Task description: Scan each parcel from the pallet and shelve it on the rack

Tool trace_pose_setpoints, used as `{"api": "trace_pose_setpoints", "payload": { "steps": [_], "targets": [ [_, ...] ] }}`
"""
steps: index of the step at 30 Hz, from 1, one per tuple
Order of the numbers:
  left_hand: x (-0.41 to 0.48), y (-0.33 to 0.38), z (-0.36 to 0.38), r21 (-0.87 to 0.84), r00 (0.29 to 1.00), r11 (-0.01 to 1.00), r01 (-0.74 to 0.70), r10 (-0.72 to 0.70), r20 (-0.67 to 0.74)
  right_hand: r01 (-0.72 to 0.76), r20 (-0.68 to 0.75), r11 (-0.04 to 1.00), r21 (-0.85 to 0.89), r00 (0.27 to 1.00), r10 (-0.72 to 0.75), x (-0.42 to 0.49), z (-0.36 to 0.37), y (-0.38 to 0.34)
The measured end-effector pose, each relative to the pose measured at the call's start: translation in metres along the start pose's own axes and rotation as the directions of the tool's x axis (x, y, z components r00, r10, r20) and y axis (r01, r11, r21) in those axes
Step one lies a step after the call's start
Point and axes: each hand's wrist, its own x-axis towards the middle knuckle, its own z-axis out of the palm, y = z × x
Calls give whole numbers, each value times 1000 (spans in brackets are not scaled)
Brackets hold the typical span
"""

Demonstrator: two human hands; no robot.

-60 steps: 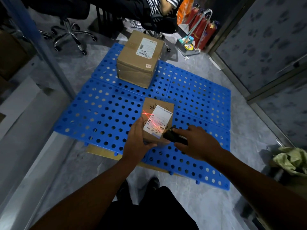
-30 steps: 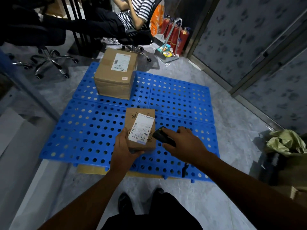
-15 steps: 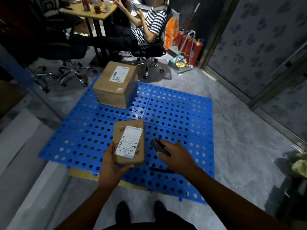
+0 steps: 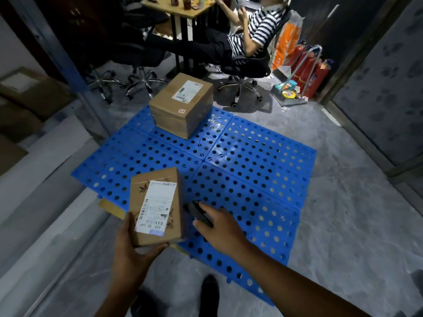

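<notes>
The left hand (image 4: 135,252) holds the small parcel (image 4: 155,207) by its near end, thumb lying up the left side of the top face and fingers curled under the near edge; the parcel is lifted off the pallet (image 4: 251,168), above its near-left corner, with the white label (image 4: 158,207) facing up; the barcode runs along the label's left edge, and the print is too small to read apart from some large digits at the near end. The right hand (image 4: 222,227) is just to the right of the parcel, fingers wrapped over a black scanner (image 4: 199,212); the scanner's nose points away and to the left, close by the parcel's right side; whether it touches the card I cannot tell. The pallet is blue plastic tiles full of round holes, laid on the grey floor (image 4: 343,225). The big parcel (image 4: 183,106) sits on the far-left tile, its own label on top. The rack (image 4: 52,138) is on the left, a pale shelf with brown boxes blurred in the shadow. Beyond the pallet a person in a striped shirt (image 4: 258,30) sits in an office chair (image 4: 247,67) by a table (image 4: 180,8); red extinguishers (image 4: 309,67) are on the far right. Dark shoes (image 4: 209,291) show at the near edge.
</notes>
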Motion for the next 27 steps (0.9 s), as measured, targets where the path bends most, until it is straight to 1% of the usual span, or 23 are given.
{"api": "trace_pose_setpoints", "payload": {
  "steps": [3,8,11,14,18,21,24,27],
  "targets": [
    [-18,-9,-18,-13,997,999,38,-39,-61,74,45,997,8,996,-74,-3,11,-17],
    [-48,-25,-61,0,978,996,84,-83,-191,202,92,979,-38,976,-198,-8,45,-55],
    [-66,-35,-94,-65,959,993,100,-114,-258,256,154,966,-42,957,-247,-14,74,-82],
    [-87,-54,-133,-49,933,991,123,-133,-334,295,203,950,-105,941,-270,-24,108,-112],
    [-128,-83,-195,-53,901,988,147,-156,-405,366,261,922,-131,909,-324,-48,167,-154],
    [-162,-102,-246,-13,882,986,165,-154,-445,397,313,909,-124,885,-344,-70,219,-183],
    [-198,-119,-299,-19,853,982,186,-171,-493,474,367,872,-127,839,-402,-88,276,-213],
    [-238,-138,-351,-7,815,981,194,-164,-556,520,437,847,-110,791,-429,-108,337,-240]
  ]
}}
